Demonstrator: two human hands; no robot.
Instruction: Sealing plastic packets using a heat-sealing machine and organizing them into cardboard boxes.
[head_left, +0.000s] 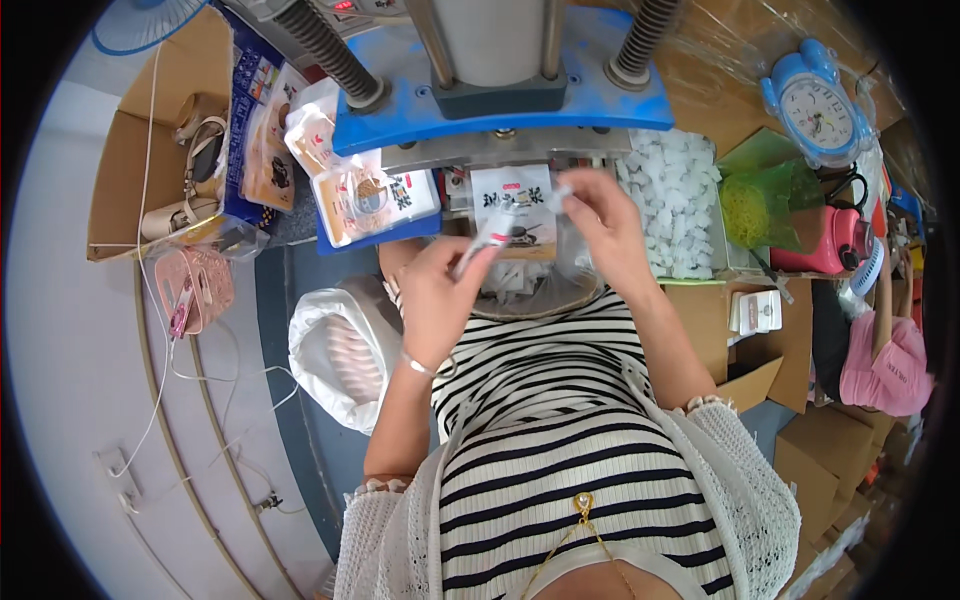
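My left hand point(435, 295) is closed on a narrow white packet with a red mark point(490, 238), tilted and blurred by motion. Opposite it, my right hand point(605, 225) pinches a small whitish piece point(562, 193) between thumb and fingers; its exact kind is too blurred to tell. Behind and between the hands, a printed white-and-tan pouch point(515, 185) with dark lettering and a pan picture lies under the press. Below it, a clear-sided container point(575, 290) at my lap holds more white pieces.
Above stands a press with a blue plate point(500, 110). To the left, printed pouches point(365, 205) lie on a blue tray, above a white sack point(320, 340). At right are a tray of white pieces point(680, 200), a green bag point(765, 190) and a blue alarm clock point(815, 110).
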